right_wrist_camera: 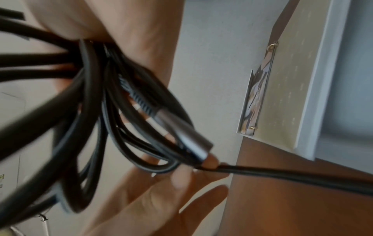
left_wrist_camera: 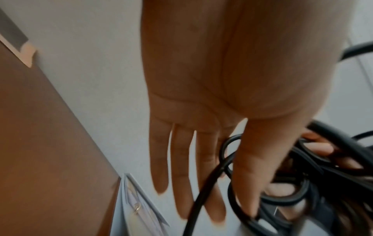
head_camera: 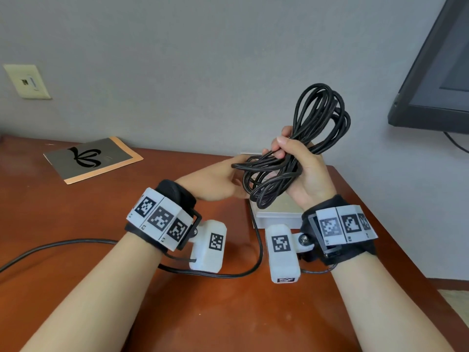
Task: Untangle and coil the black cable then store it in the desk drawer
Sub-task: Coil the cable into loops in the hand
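Cable [head_camera: 318, 128]: bunch standing up in right hand [head_camera: 303, 174], squeezing its middle.
Left hand [head_camera: 215, 181]: flat, fingers straight, touching bottom loops.
Loose end: trailing down over worktop [head_camera: 101, 212].

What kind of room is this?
Probably an office or a hotel room: a reddish wooden desk against a grey wall, a dark screen mounted on the right, and a wall socket.
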The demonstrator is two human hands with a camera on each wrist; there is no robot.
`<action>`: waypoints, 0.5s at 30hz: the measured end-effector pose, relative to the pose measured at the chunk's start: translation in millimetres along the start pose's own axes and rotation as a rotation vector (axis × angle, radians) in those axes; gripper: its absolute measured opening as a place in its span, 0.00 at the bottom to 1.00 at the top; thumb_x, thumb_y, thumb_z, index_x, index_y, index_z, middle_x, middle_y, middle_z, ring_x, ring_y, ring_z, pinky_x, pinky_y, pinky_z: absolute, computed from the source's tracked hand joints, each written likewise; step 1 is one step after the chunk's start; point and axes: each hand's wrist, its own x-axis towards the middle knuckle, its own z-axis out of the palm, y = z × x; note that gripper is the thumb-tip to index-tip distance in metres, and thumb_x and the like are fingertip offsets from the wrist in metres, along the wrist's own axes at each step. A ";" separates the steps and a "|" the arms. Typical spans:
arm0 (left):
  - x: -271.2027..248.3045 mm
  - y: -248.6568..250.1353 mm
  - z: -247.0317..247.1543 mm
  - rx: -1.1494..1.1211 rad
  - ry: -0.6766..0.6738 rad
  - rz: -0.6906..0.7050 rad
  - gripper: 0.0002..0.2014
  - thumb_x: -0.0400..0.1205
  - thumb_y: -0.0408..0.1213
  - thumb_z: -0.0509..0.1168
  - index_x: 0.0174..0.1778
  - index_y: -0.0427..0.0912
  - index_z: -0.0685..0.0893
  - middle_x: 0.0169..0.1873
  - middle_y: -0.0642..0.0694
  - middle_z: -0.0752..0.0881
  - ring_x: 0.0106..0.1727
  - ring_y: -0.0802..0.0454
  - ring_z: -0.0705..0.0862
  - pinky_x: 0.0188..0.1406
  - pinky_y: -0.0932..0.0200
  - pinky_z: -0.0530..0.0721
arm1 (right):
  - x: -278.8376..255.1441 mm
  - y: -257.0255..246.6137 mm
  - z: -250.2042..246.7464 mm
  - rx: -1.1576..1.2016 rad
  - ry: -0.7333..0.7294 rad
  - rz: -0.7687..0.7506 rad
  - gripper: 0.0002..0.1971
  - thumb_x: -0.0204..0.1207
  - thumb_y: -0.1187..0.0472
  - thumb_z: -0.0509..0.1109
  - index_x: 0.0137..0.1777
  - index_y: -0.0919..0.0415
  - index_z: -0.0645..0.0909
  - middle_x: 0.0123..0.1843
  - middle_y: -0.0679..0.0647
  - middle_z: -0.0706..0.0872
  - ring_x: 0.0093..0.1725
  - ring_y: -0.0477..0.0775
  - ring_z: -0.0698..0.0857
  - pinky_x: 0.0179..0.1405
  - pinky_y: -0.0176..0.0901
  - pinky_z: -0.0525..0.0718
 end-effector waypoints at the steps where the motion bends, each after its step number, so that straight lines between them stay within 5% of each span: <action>1: 1.3 -2.2 0.7 0.037 -0.014 -0.008 0.28 0.75 0.30 0.70 0.69 0.53 0.70 0.63 0.52 0.80 0.63 0.51 0.81 0.62 0.54 0.81 | 0.9 0.5 -1.2 0.004 0.009 -0.014 0.06 0.71 0.71 0.65 0.42 0.59 0.75 0.27 0.51 0.80 0.27 0.43 0.80 0.40 0.39 0.85; 3: 2.5 -8.0 -0.2 0.122 0.004 -0.048 0.30 0.74 0.36 0.70 0.72 0.53 0.70 0.65 0.50 0.81 0.63 0.45 0.81 0.63 0.47 0.80 | 3.4 3.0 -4.9 0.000 0.065 -0.051 0.08 0.73 0.73 0.65 0.41 0.59 0.77 0.29 0.52 0.80 0.29 0.44 0.81 0.38 0.41 0.84; 6: 4.6 -15.7 -3.2 0.241 0.056 -0.135 0.19 0.76 0.38 0.69 0.63 0.47 0.79 0.57 0.48 0.85 0.55 0.51 0.84 0.59 0.48 0.81 | 6.6 5.4 -11.0 -0.036 0.166 -0.113 0.10 0.74 0.74 0.65 0.42 0.57 0.78 0.31 0.53 0.81 0.34 0.46 0.83 0.39 0.44 0.84; 9: 4.4 -14.9 -4.0 0.245 0.056 -0.163 0.09 0.80 0.33 0.65 0.55 0.37 0.82 0.46 0.43 0.88 0.31 0.59 0.83 0.36 0.68 0.80 | 8.6 5.9 -14.5 -0.037 0.178 -0.126 0.11 0.76 0.75 0.63 0.42 0.57 0.76 0.30 0.52 0.82 0.36 0.50 0.83 0.39 0.45 0.85; 12: 2.0 -12.1 -3.0 0.155 0.033 -0.206 0.08 0.83 0.31 0.59 0.54 0.31 0.79 0.40 0.45 0.86 0.25 0.57 0.84 0.23 0.68 0.76 | 8.8 5.9 -14.7 -0.010 0.149 -0.133 0.10 0.76 0.74 0.62 0.43 0.58 0.75 0.28 0.52 0.82 0.36 0.51 0.84 0.41 0.46 0.86; 15: 1.0 -12.3 -1.1 0.109 0.013 -0.271 0.13 0.86 0.39 0.55 0.59 0.34 0.78 0.40 0.44 0.87 0.21 0.55 0.83 0.20 0.67 0.76 | 8.4 6.0 -13.1 0.009 0.134 -0.159 0.07 0.75 0.72 0.63 0.42 0.59 0.75 0.26 0.51 0.78 0.32 0.49 0.82 0.47 0.45 0.85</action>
